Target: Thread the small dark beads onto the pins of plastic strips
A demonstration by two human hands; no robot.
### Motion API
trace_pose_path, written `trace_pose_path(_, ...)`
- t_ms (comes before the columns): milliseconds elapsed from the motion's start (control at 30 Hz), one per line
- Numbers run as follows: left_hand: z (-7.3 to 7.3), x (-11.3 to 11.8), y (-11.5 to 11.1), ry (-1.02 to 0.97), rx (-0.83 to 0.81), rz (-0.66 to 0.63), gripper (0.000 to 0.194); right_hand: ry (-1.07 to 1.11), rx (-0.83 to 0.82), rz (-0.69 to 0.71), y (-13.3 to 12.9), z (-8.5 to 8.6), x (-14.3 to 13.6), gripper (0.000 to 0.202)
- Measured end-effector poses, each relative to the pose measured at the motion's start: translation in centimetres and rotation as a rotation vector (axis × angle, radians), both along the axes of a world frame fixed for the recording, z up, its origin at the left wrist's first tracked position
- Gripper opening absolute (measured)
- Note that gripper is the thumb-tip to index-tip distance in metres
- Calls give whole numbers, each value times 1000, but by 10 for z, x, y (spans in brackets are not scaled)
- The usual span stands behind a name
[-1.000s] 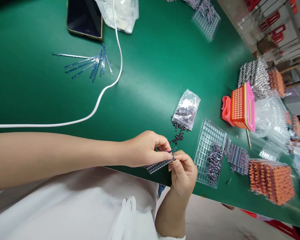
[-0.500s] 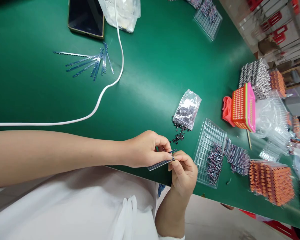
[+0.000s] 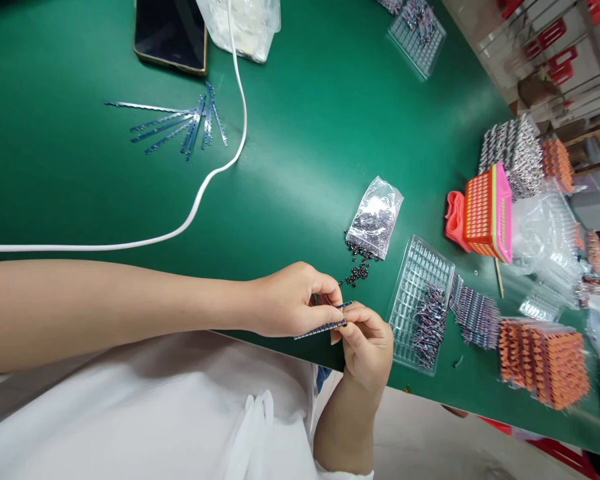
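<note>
My left hand (image 3: 293, 300) pinches a dark strip (image 3: 320, 329) with small notches along it, near the table's front edge. Fingertips of my right hand (image 3: 367, 340) are pressed together at the strip's right end, touching my left fingertips; what they hold there is too small to name. Just beyond my hands, small dark beads (image 3: 359, 267) lie spilled by a clear plastic bag (image 3: 375, 218) of more beads. To the right, a clear compartment tray (image 3: 405, 307) bears a pile of thin dark pieces (image 3: 430, 327).
A white cable (image 3: 200, 193) crosses the green table (image 3: 300, 133). Blue strips (image 3: 193, 123) and a phone (image 3: 170, 33) lie at the back left. Stacked orange pieces (image 3: 543, 360), an orange basket (image 3: 480, 213) and clear plastic trays (image 3: 543, 300) are at the right.
The strip in my left hand has tilted slightly and shows a narrower face. My right hand has shifted a little to the left.
</note>
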State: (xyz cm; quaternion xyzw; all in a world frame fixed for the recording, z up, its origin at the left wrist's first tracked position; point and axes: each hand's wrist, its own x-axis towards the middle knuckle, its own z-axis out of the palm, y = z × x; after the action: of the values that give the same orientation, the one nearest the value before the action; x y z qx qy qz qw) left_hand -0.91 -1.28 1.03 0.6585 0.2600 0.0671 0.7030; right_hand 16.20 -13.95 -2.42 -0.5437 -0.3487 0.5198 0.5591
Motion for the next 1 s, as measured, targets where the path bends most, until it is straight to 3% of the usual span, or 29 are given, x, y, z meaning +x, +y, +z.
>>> trace_pose_path(1000,-5,3,-2,-34,75,5,21,-74,-6,2,2,0,-2,3)
